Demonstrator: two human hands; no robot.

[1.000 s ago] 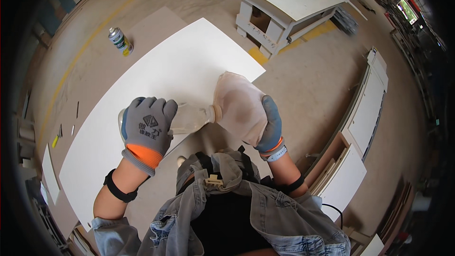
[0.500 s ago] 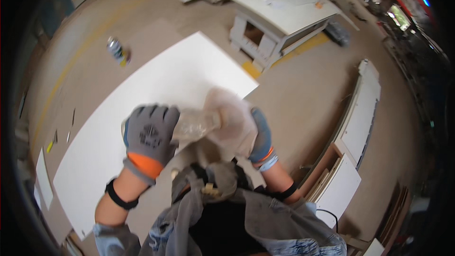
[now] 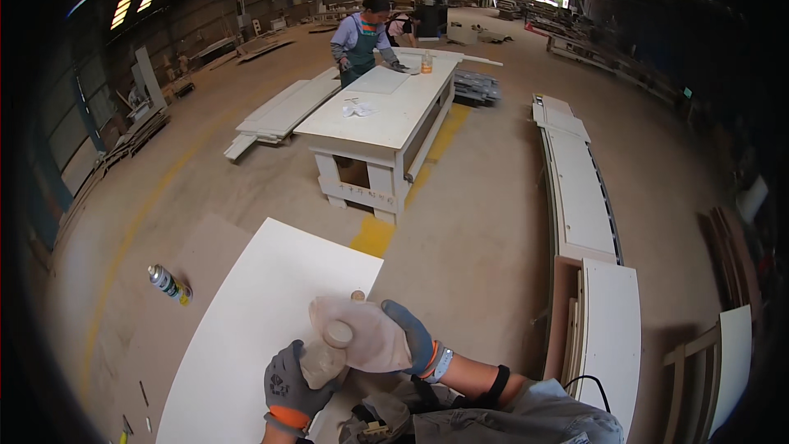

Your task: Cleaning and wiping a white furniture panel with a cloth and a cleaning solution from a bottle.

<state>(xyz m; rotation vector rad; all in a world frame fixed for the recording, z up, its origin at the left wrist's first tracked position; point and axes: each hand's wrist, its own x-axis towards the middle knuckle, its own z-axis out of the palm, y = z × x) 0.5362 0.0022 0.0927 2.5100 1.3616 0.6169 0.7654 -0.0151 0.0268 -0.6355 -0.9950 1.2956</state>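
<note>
My left hand, in a grey glove with an orange cuff, is closed around a clear, crinkled plastic bottle. The bottle's round top points away from me and overlaps a pale pinkish cloth; whether the two touch, I cannot tell. My right hand, gloved in blue-grey, grips that cloth from its right side. Just past the cloth's far edge shows a small round brownish thing, too little of it to name. Both hands are above a large white panel.
A spray can stands left of the panel, with thin tools nearer me. Ahead, a co-worker leans at a white workbench holding a bottle. A long row of white boards runs along my right.
My view has tilted up, bringing the hall and co-worker into sight. The bottle has turned from pointing right to pointing away from me. Both hands keep their holds.
</note>
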